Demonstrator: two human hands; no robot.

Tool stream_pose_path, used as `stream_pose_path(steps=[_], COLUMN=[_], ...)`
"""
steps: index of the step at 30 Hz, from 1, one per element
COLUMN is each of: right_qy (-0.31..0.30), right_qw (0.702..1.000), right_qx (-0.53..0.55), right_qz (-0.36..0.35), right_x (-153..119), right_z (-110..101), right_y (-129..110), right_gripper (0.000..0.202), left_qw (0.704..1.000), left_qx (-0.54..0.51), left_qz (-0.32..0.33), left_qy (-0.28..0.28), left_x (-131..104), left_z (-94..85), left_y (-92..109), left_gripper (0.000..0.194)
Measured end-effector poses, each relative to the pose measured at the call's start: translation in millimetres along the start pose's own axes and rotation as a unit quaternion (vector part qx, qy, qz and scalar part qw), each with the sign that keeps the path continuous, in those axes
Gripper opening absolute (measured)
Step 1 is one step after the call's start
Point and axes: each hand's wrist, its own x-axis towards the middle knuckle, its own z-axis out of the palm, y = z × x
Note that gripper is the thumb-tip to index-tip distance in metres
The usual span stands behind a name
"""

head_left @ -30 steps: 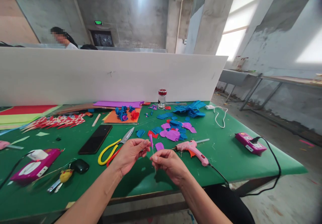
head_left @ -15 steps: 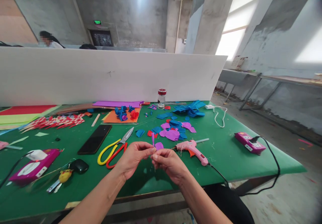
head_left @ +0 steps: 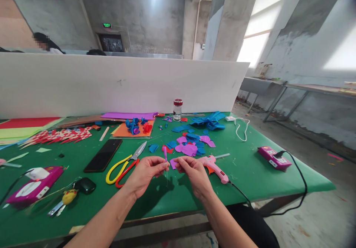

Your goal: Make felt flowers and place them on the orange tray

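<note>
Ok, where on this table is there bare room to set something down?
Mostly bare: a broad patch bounded by the pink glue gun, the white cable and the purple power strip at right. A narrow one lies between the black case and scissors. The middle is crowded with cut paper pieces.

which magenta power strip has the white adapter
The boxy magenta power strip at left, under the blocky white adapter; the other magenta strip at right carries a black plug.

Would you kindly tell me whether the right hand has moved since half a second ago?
Yes: judged against the pink glue gun lying on the table, the right hand has shifted rightward, now hiding the gun's nozzle.
</note>
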Motion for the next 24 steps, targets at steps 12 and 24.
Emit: stream_pose_path(steps=[12, 24], right_qy=[-0.058, -0.049], right_qw=[0.995, 0.997], right_qx=[0.077, 0.039], right_qz=[0.023, -0.052], right_x=[-3, -7], right_z=[4, 7], right_y=[2, -3], right_gripper=[0.023, 0.021], left_qw=[0.998, 0.996], left_qx=[-0.012, 0.068], left_qz=[-0.036, 0.042], left_qy=[-0.04, -0.027], left_x=[-4, -7], left_z=[12.5, 18.7], left_y=[-4, -5], left_gripper=[0.03, 0.029])
